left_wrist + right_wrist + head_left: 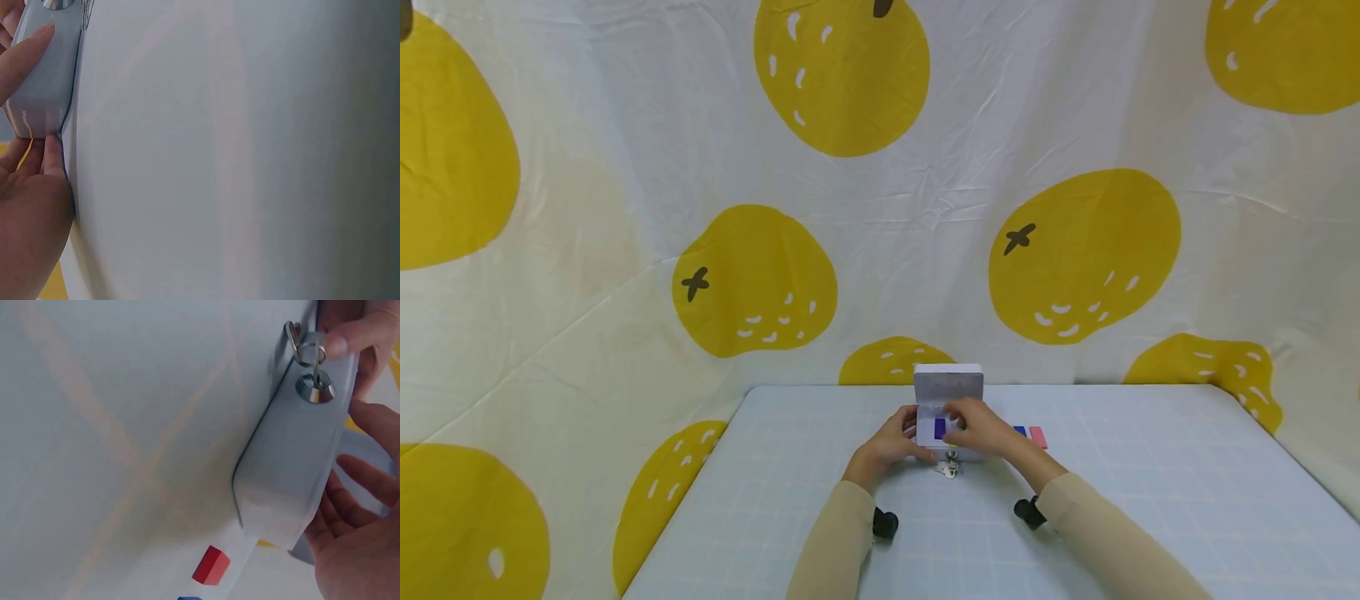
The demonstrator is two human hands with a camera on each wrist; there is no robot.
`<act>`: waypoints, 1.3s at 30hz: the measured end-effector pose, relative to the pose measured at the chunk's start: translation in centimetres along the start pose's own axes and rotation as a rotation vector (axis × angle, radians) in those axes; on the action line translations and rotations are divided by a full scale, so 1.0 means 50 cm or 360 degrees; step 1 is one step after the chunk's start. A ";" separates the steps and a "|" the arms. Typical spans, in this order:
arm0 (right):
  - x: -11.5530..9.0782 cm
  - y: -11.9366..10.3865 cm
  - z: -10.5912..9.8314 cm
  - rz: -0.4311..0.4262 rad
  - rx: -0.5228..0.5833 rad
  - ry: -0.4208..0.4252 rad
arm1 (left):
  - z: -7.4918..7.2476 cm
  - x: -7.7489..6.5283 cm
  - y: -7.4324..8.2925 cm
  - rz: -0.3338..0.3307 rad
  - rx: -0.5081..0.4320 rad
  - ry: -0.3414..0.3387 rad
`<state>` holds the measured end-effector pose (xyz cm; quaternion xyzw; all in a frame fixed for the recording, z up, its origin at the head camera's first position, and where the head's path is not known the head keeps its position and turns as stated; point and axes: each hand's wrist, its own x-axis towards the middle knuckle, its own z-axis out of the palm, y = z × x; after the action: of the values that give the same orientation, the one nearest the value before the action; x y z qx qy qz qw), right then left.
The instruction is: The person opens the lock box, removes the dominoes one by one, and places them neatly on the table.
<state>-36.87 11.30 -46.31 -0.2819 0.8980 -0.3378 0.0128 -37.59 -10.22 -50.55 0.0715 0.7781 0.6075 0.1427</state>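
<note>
A pale metal cash box (931,455) stands on the table with its lid (948,387) raised. A key on a ring (310,351) sits in the lock (316,389) on its front. My left hand (891,447) grips the box's left end, thumb (28,59) on the front wall and fingers against the side. Over the open box reaches my right hand (981,427), its fingers loosely bent and apart, dipping past the rim in the right wrist view. A purple block (940,428) shows inside the box, left of the right hand's fingers. The hand hides the box's right part.
Just right of the box lie a red block (211,565) and a blue block (1020,431). The table (760,517) wears a pale checked cloth. Behind it hangs a white curtain (925,192) with big yellow fruit prints.
</note>
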 end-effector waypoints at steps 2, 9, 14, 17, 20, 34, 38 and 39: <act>0.007 -0.001 0.005 0.0029 -0.0006 -0.0006 | 0.000 -0.001 0.001 0.0001 -0.0007 0.0004; 0.025 0.002 0.022 0.0140 -0.0052 0.0003 | -0.001 -0.005 0.006 0.0036 -0.0015 -0.0023; 0.032 0.005 0.030 0.0164 -0.0099 0.0004 | -0.001 -0.006 0.009 0.0032 -0.0024 -0.0037; 0.035 0.002 0.033 0.0220 -0.0099 -0.0004 | -0.001 -0.006 0.009 0.0020 -0.0027 -0.0033; 0.038 -0.003 0.034 0.0258 -0.0110 -0.0012 | -0.001 -0.006 0.011 0.0019 -0.0016 -0.0021; 0.058 0.001 0.048 0.0350 -0.0217 -0.0041 | -0.001 -0.006 0.010 0.0002 -0.0007 -0.0015; 0.060 0.000 0.050 0.0355 -0.0223 -0.0048 | -0.002 -0.006 0.008 -0.0001 -0.0010 -0.0015; 0.060 0.000 0.051 0.0360 -0.0219 -0.0046 | -0.002 -0.006 0.007 0.0002 -0.0010 -0.0015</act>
<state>-38.85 8.21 -47.77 -0.1839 0.9448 -0.2676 0.0445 -37.37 -10.29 -50.15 0.0744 0.7756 0.6096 0.1462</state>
